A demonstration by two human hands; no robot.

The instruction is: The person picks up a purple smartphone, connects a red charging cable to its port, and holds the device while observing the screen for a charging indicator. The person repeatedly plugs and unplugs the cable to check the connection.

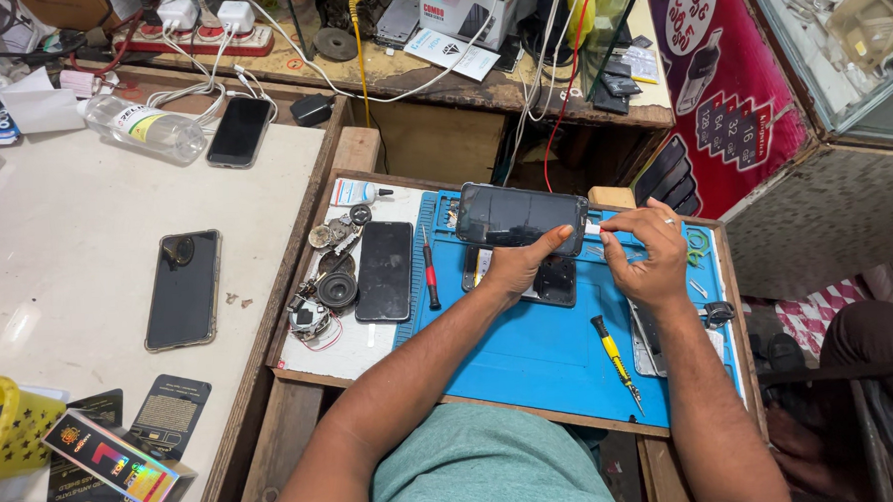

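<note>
Item 1: a black rectangular smartphone with a dark glossy screen [521, 217], held raised and tilted on its long edge over the rear part of a blue rubber work mat [529, 352]. The left hand [519, 265] was closed on its lower edge, thumb pressed up against the screen face. The right hand [645, 254] sat at the phone's right end, fingers narrowed to a pinch near the corner; what the fingertips held, if anything, was too small to tell.

Item 2: a second dark phone body [551, 282], flat on the mat directly beneath the held phone and partly hidden by the left hand.

Item 3: a black flat phone [385, 271], face up on the white board just left of the mat.

Item 4: a red-handled screwdriver [431, 276], lying at the mat's left margin beside item 3.

Item 5: a yellow-and-black-handled screwdriver [614, 359], lying on the mat below the right hand, tip toward the person.

Item 6: a cluster of small round metal and speaker parts [327, 275], left of item 3.

Item 7: a black phone in a pale case [183, 289], flat on the white table surface [70, 244], well apart from the mat.

Item 8: a clear plastic bottle [145, 127], lying on its side at the table's rear, beside another dark phone [239, 132].
</note>
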